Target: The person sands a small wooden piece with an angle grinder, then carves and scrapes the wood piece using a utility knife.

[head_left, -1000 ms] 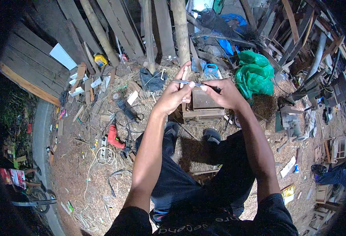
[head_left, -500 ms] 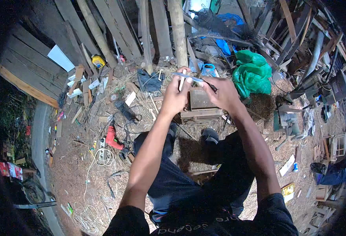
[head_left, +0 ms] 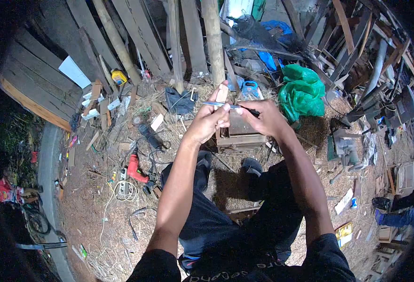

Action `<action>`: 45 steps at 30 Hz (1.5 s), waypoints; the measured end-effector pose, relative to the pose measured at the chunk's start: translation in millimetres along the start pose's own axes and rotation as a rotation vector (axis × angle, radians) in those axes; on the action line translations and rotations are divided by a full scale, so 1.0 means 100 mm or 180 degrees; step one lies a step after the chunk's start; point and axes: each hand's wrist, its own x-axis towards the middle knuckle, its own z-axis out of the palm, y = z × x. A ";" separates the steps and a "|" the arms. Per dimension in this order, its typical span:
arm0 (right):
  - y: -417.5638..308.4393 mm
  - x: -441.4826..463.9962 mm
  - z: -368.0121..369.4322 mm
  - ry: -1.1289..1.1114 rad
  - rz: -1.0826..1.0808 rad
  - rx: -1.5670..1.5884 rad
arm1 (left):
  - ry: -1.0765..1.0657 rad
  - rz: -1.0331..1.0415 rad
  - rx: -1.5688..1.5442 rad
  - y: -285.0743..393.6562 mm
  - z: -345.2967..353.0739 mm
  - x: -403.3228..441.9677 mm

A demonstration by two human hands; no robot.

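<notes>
My left hand (head_left: 207, 123) is closed around a small pale piece of wood (head_left: 222, 94) that points up and away from me. In my right hand (head_left: 263, 117) is a knife (head_left: 211, 103), its dark handle inside my fingers. The blade points left and crosses the wood. My left thumb is close to the blade's back; whether it touches, I cannot tell. Below both hands stands a low wooden block or stool (head_left: 242, 137), partly hidden by my right hand.
A red power drill (head_left: 135, 168) lies on the ground to the left, near a power strip (head_left: 123, 181) with a white cord. A green plastic bag (head_left: 303, 91) sits at the right. Planks (head_left: 136, 33) lean at the back; wood shavings cover the ground. Someone's legs (head_left: 404, 209) show at far right.
Both hands have moved slightly down toward me. The piece of wood is turned so its broad pale face shows, and the knife blade lies more level across it.
</notes>
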 end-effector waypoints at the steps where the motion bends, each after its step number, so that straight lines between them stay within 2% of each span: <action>1: -0.02 0.00 -0.01 -0.0054 0.0074 -0.0001 | -0.0029 -0.0020 0.0069 -0.02 -0.03 0.01; 4: -0.08 0.00 -0.09 -0.0195 0.0080 -0.0249 | -0.0036 -0.0061 0.0319 -0.09 -0.08 0.03; 10: -0.05 -0.02 -0.06 0.0221 -0.0282 -0.0612 | 0.0150 0.0130 0.0747 -0.11 -0.04 0.02; 12: -0.06 -0.03 -0.07 0.0171 -0.0126 -0.0793 | 0.0243 0.0211 0.0857 -0.13 -0.02 0.04; 19: -0.06 -0.03 -0.05 0.0307 -0.0053 -0.1051 | 0.0841 0.0332 0.1217 -0.21 0.07 0.06; 24: -0.06 0.00 -0.02 0.0546 -0.0266 -0.0691 | 0.1299 0.0436 0.1714 -0.30 0.16 0.08; 28: 0.02 0.01 -0.03 0.0158 0.0208 -0.0464 | 0.0850 0.0212 0.0781 -0.19 0.13 0.08; 33: 0.06 0.00 -0.01 0.0028 -0.0054 -0.0098 | 0.0374 0.0121 0.0731 -0.11 0.01 0.05; 36: 0.05 0.00 -0.02 -0.0079 -0.0037 -0.0061 | 0.0467 0.0079 0.0415 -0.07 0.06 0.03; 42: 0.00 0.00 -0.05 0.0023 -0.0203 -0.0284 | 0.0071 0.0192 0.0385 -0.15 -0.05 0.06; 45: -0.04 -0.01 -0.03 0.0199 -0.0288 -0.0666 | 0.0373 0.0284 0.0529 -0.14 0.03 0.06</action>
